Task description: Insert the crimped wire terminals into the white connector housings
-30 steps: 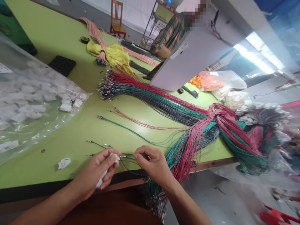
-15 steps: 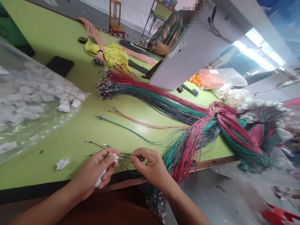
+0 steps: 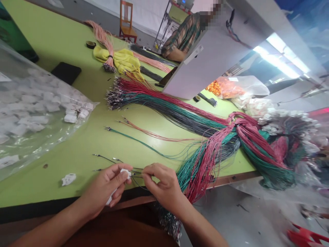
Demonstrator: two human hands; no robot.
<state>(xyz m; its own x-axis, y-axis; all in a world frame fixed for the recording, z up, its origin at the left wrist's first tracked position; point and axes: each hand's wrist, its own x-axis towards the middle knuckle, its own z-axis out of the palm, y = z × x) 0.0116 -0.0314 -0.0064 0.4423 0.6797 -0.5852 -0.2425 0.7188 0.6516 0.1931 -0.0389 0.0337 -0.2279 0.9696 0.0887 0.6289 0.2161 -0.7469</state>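
Thumb and fingers of my left hand (image 3: 109, 183) close round a white plastic connector (image 3: 125, 173), with more white plastic showing below the palm. My right hand (image 3: 163, 181), just right of it, pinches thin dark wires (image 3: 137, 174) that run to the connector. Where the wires meet the connector is too small to make out. Loose dark wires with metal ends (image 3: 102, 156) lie behind my left hand. Farther back are a green wire (image 3: 128, 134) and orange-red wires (image 3: 144, 129). A loose white connector (image 3: 68, 179) rests on the table to the left.
A clear bag of white connectors (image 3: 33, 109) covers the table's left side. Long red, green and black wire bundles (image 3: 167, 106) stretch across to the right. Behind them are a yellow cloth (image 3: 125, 60), a grey panel (image 3: 200, 65) and a person's plaid sleeve (image 3: 183, 34).
My right hand has shifted slightly left, closer to the connector. The connector in my left hand is turned a little.
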